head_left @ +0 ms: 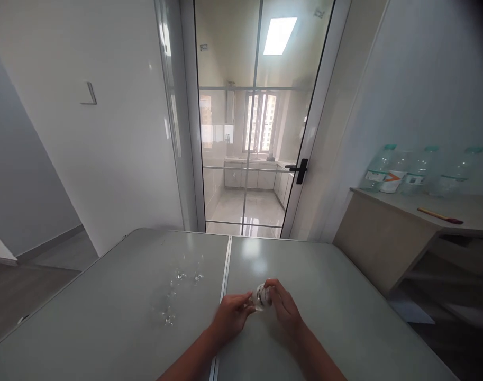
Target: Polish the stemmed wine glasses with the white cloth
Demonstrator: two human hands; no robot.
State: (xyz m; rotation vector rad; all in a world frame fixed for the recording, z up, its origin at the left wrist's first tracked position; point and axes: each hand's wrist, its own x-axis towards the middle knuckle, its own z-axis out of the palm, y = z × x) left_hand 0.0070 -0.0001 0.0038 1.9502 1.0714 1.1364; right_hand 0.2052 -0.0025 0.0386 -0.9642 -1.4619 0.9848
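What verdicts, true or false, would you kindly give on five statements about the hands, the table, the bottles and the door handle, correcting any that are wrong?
1. The left hand and right hand both touch one small object. True.
2. The bottles stand on the table. False: they stand on the cabinet.
3. In the picture, the glassware is left of the table's metal seam. True.
4. The door handle is white. False: it is black.
5. A thin stick lies in front of the bottles. True.
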